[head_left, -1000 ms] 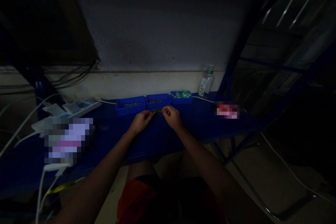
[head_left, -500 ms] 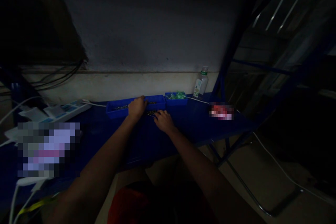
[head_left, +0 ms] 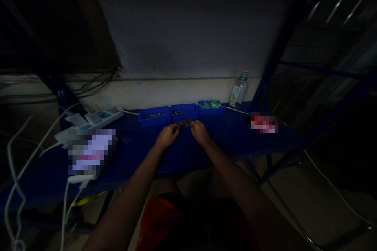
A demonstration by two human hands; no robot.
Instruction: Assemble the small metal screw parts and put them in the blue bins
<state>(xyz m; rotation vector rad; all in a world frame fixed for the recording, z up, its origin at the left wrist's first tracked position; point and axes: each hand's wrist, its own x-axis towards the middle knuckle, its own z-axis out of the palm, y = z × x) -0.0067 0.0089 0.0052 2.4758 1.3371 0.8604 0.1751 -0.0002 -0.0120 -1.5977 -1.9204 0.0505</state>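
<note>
My left hand (head_left: 168,135) rests on the blue table at the left end of a small pile of slender metal pieces (head_left: 185,122). Its fingers are curled in, and whatever they hold is hidden. At the pile's right end, my right hand (head_left: 200,131) has thumb and fingers drawn together; I cannot make out what is between them. Behind the pile stand a left blue bin (head_left: 156,120) and a middle blue bin (head_left: 190,117), both with similar metal pieces. The right blue bin (head_left: 211,112) holds crumpled green plastic.
A clear bottle (head_left: 239,93) stands at the back right, near a blurred-out red item (head_left: 264,122). On the left lie a power strip (head_left: 103,117) with plugs and a blurred-out pale item (head_left: 92,152). White cables hang over the table's left edge. A wall rises behind.
My left hand has come out of the bins and down to the pile's left side. My right hand stays by the pile. The camera view has swung left.
</note>
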